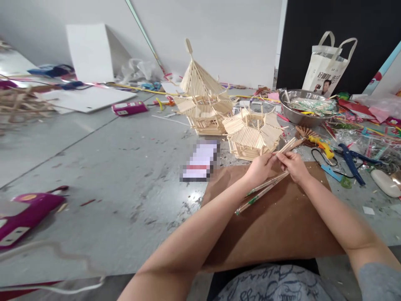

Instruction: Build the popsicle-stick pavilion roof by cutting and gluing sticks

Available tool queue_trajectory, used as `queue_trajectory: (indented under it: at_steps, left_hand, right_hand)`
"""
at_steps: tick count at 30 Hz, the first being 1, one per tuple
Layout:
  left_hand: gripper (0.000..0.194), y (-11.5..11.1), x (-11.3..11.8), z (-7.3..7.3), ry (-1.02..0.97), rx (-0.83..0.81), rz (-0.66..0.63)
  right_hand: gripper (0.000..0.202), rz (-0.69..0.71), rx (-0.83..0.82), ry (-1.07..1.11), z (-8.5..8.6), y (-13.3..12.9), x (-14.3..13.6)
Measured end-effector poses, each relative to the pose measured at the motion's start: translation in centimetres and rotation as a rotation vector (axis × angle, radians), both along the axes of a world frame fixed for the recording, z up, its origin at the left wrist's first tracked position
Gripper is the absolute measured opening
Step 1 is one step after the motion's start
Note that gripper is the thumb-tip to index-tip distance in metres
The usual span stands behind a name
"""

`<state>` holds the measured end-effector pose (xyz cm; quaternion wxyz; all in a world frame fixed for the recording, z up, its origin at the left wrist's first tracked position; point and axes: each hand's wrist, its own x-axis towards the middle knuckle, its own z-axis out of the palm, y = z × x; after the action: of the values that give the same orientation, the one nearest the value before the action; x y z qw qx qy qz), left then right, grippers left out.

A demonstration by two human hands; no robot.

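My left hand (260,165) and my right hand (293,166) meet above a brown paper sheet (282,225), fingers closed in a pinch. Between them are bare pale wooden sticks (287,145), which stick out past the fingertips. Thin sticks in clear wrappers with green print (261,195) slant down to the left beneath my hands. Which hand bears them I cannot make out. Just beyond my hands stands a small stick pavilion (253,131) with an open top. Behind it, to the left, is a taller stick pavilion (203,96) with a pointed roof.
A blurred-out phone (201,161) lies left of the paper. Purple glue guns or similar tools (28,213) rest on the left. To the right are a metal bowl (308,119) of wrapped sticks, a yellow glue gun (322,147), blue cutters (351,163) and a white mouse (385,183).
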<state>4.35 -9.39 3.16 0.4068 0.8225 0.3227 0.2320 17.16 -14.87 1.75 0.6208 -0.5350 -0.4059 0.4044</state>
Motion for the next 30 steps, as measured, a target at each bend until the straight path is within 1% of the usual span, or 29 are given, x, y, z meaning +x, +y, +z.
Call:
queue_trajectory:
  at_steps: [2, 6, 9, 13, 15, 17, 19, 22, 23, 25, 27, 28, 30]
  left_hand:
    - [0.029, -0.1, 0.0, 0.4, 0.012, 0.0, -0.041]
    - [0.028, -0.1, -0.4, 0.6, 0.039, 0.011, -0.106]
    - [0.028, 0.1, -0.7, 0.6, 0.057, 0.015, -0.119]
    - [0.03, 0.3, -0.8, 0.8, 0.078, 0.032, -0.137]
    - [0.031, 0.3, -0.9, 0.9, 0.084, 0.032, -0.134]
    - [0.031, 0.2, -0.9, 1.0, 0.075, 0.028, -0.124]
    - [0.032, 0.1, -0.8, 1.0, 0.059, 0.02, -0.12]
    - [0.031, 0.0, -0.6, 0.7, 0.037, 0.007, -0.106]
    - [0.03, 0.0, -0.6, 0.5, 0.029, 0.003, -0.101]
    - [0.029, 0.0, -0.5, 0.2, 0.015, 0.002, -0.095]
    - [0.029, 0.2, -0.5, 0.0, 0.017, 0.006, -0.096]
    - [0.029, 0.2, -0.4, 0.0, 0.023, 0.009, -0.096]
    - [0.028, 0.3, -0.4, -0.1, 0.038, 0.02, -0.109]
  right_hand:
    - [0.039, -0.029, 0.04, 0.01, 0.6, -0.2, 0.8]
    - [0.036, -0.186, 0.149, 0.001, 1.6, -0.2, 2.8]
    - [0.035, -0.276, 0.198, 0.013, 2.4, 0.0, 4.4]
    - [0.035, -0.404, 0.31, 0.059, 3.8, -0.4, 7.3]
    - [0.031, -0.456, 0.348, 0.123, 4.4, -0.8, 8.7]
    - [0.028, -0.491, 0.35, 0.205, 4.8, -1.2, 9.8]
    - [0.029, -0.49, 0.334, 0.256, 4.8, -1.2, 10.0]
    - [0.036, -0.436, 0.314, 0.261, 4.1, -0.6, 8.8]
    - [0.039, -0.394, 0.296, 0.257, 3.8, -0.4, 8.1]
    - [0.041, -0.267, 0.22, 0.23, 3.2, 0.0, 6.7]
    - [0.04, -0.146, 0.132, 0.185, 2.7, 0.1, 5.8]
    - [0.039, -0.126, 0.112, 0.159, 2.6, 0.0, 5.6]
    - [0.038, -0.174, 0.133, 0.117, 2.5, 0.0, 5.6]
